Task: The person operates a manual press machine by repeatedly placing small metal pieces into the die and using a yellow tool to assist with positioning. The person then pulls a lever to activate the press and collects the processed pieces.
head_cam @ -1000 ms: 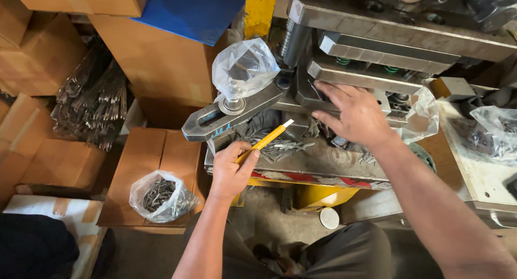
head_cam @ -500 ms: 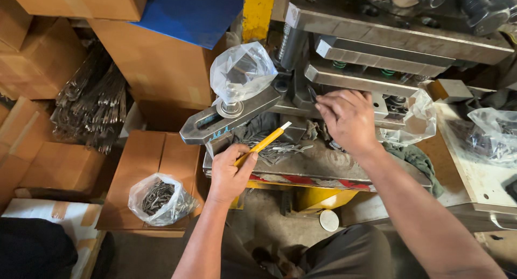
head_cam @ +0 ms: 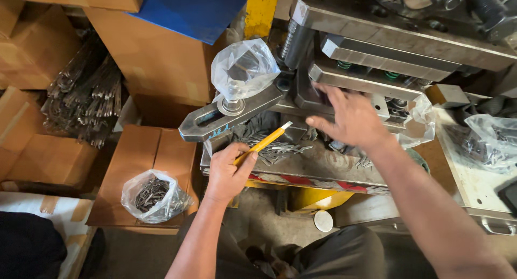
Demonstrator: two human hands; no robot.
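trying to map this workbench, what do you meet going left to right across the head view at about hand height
bundle of thin grey metal strips → clear plastic bag of small dark metal pieces → left hand holding yellow stick tool → right hand → clear plastic bag of metal parts at far right

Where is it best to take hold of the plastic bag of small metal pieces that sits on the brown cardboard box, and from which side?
Probably grip the plastic bag at its loose, crumpled upper edge, coming from above. It rests open-topped on the cardboard box, the metal pieces heaped at the bottom, so gathering the top should keep them inside.
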